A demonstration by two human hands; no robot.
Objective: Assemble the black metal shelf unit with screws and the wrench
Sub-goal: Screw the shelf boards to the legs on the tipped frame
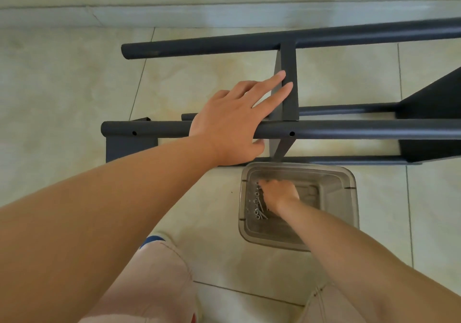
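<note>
The black metal shelf frame lies on its side on the tiled floor, its near tube running left to right with two screw holes showing. My left hand rests on that tube, thumb under it, and its straight fingers press against an upright black panel between the near tube and the far tube. My right hand is down inside a clear plastic bin, fingers curled among several silver screws. Whether it holds a screw is hidden. No wrench is visible.
A second black panel stands at the right edge between the tubes. A loose black bracket sits under the near tube's left end. A skirting board runs along the back. My knees in light trousers are at the bottom.
</note>
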